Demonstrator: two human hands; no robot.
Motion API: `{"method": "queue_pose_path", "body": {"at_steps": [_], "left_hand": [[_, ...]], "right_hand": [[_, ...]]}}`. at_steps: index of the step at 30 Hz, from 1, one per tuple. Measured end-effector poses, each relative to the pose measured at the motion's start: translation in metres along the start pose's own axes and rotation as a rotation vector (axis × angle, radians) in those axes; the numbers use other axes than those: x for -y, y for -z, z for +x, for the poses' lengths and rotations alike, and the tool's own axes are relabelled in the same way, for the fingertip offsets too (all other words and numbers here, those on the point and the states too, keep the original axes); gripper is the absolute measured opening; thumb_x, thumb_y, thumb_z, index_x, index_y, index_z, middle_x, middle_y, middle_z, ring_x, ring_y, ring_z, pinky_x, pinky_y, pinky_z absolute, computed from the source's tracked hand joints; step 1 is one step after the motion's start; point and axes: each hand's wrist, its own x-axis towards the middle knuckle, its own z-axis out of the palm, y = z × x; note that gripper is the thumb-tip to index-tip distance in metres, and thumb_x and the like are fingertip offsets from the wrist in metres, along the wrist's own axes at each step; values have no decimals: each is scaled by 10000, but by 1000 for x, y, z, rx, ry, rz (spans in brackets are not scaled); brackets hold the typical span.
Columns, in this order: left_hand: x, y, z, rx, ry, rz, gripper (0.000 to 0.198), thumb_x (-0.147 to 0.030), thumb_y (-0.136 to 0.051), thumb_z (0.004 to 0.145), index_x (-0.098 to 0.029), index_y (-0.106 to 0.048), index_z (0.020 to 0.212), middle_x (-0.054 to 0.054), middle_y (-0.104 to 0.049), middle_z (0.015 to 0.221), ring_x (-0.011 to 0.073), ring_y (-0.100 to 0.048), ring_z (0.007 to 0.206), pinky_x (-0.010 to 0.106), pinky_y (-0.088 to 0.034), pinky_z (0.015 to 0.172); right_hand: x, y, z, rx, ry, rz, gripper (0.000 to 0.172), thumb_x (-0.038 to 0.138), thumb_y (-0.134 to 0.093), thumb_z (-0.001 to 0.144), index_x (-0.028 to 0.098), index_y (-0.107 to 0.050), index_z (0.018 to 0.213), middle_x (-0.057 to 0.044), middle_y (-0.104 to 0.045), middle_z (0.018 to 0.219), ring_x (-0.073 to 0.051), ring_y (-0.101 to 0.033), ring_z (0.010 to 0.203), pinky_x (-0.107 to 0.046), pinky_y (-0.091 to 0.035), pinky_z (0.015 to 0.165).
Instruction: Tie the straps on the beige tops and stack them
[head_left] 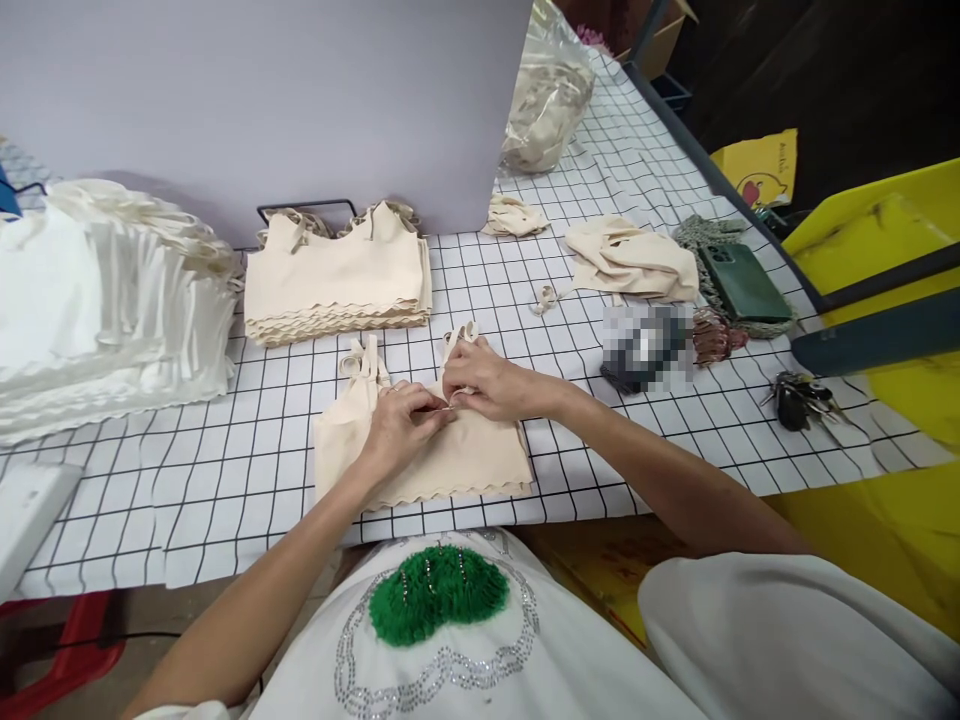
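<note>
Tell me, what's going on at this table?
A person's bare left hand and right hand meet at the upper middle of a beige strappy top, which lies on a grid-patterned cloth. The fingertips are close together; what they pinch is too small to make out. Beyond it sits a stack of similar beige garments, with a white pile to the left. A crumpled beige piece lies off to the right, near some keys.
</note>
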Motion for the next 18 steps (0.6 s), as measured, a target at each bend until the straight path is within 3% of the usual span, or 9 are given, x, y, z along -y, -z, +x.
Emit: {"method": "queue_pose_path", "body": {"at_steps": [8, 18], "left_hand": [[2, -1, -1, -4, -17, -1, 176, -300, -782, 782, -221, -694, 651, 29, -685, 694, 220, -567, 748, 368, -379, 776], [-4, 6, -1, 17, -38, -43, 181, -291, -733, 809, -209, -668, 661, 21, -658, 688, 190, -544, 707, 324, -393, 699]], "right_hand": [[-1, -8, 3, -37, 5, 34, 131, 119, -525, 935, 200, -600, 866, -34, -637, 846, -231, -477, 1005, -441, -312, 912], [0, -24, -2, -229, -13, 28, 123, 103, -528, 911, 203, -563, 848, -31, -633, 820, -227, -495, 963, -418, -335, 869]]}}
